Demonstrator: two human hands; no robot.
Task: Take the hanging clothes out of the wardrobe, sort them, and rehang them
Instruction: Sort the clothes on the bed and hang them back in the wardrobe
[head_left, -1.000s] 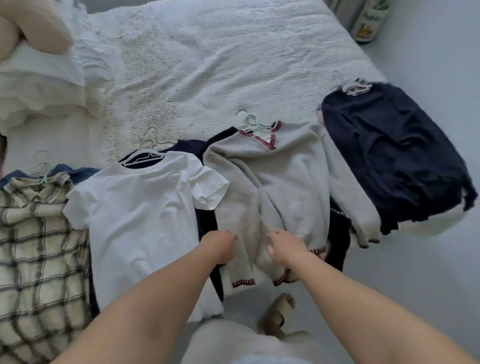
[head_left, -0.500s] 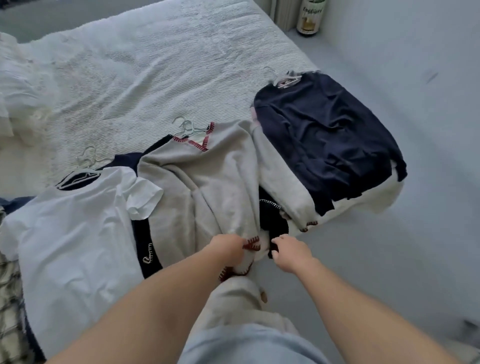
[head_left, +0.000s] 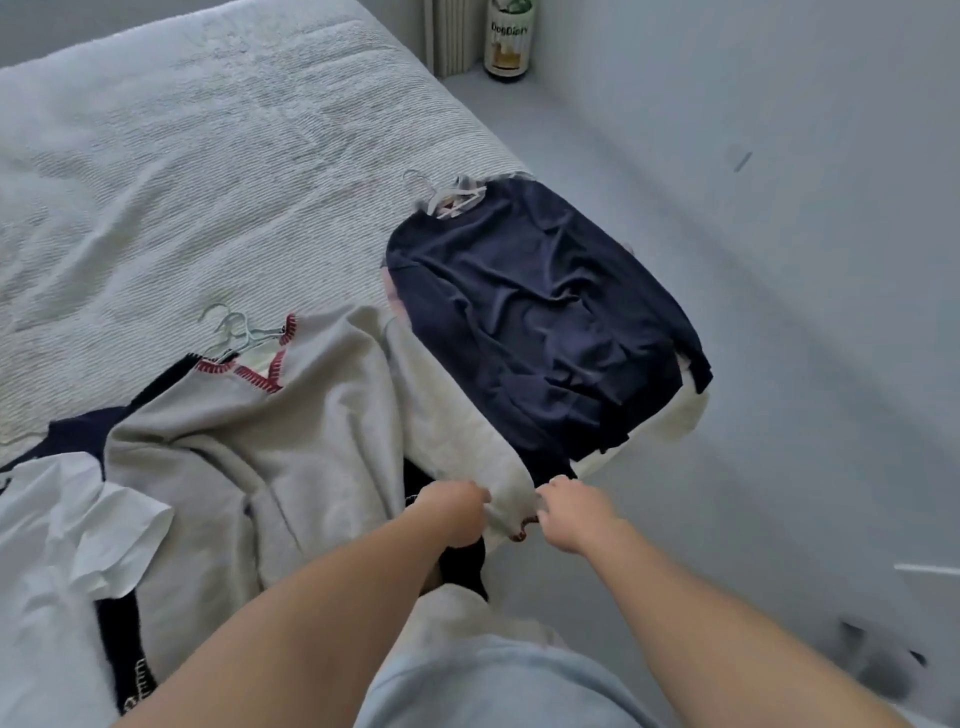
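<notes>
Both my hands are on the cuff end of one sleeve of the grey sweater (head_left: 291, 447), which lies spread on the bed (head_left: 208, 156) on its hanger (head_left: 234, 332), between a white tee (head_left: 67, 545) and a navy top (head_left: 540, 312). Left hand (head_left: 453, 512) has its fingers curled shut on the sleeve just above the red-stitched cuff; right hand (head_left: 574, 512) is pinching the cuff edge, fingers closed. Judgement: the knit is soft, limp and light, so it will drape and bunch wherever it is unsupported and will not hold a fold. The sleeve is fine for straightening; for lifting, take the hanger hook or shoulders, since pulling a cuff may drag the sweater off its hanger.
</notes>
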